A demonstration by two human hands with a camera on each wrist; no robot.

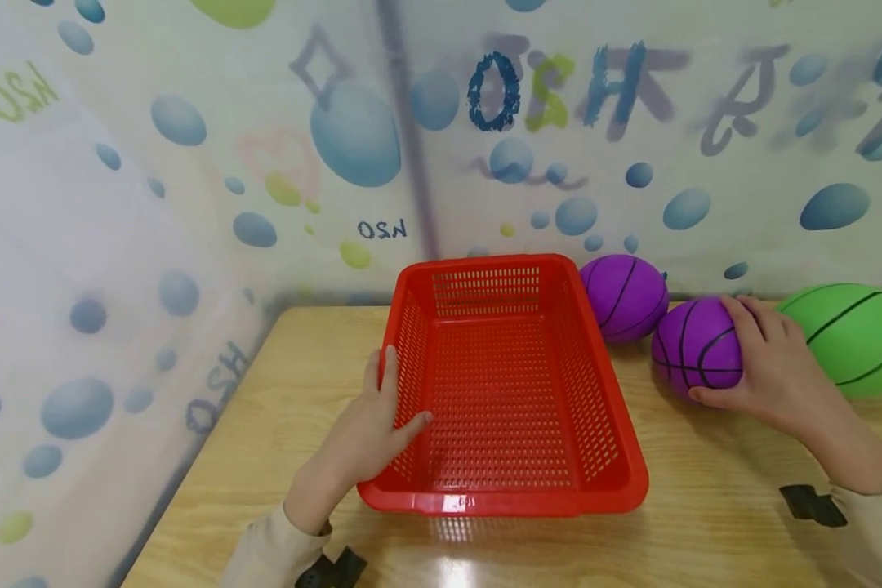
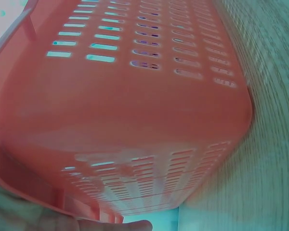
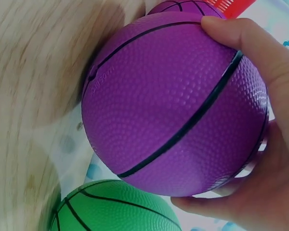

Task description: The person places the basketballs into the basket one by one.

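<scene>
A red plastic basket with slotted walls stands on the wooden table, nothing inside it. My left hand grips its left rim, thumb over the inner side and fingers along the outside. The left wrist view shows the basket's outer wall close up, with a fingertip at the bottom edge. To the right of the basket, my right hand holds a purple ball with black basketball lines. In the right wrist view, thumb and fingers spread around this purple ball, which is close to the tabletop.
A second purple ball sits against the basket's far right side. At the far right lies a larger green ball, partly behind my right hand. A patterned curtain borders the table at the back and left.
</scene>
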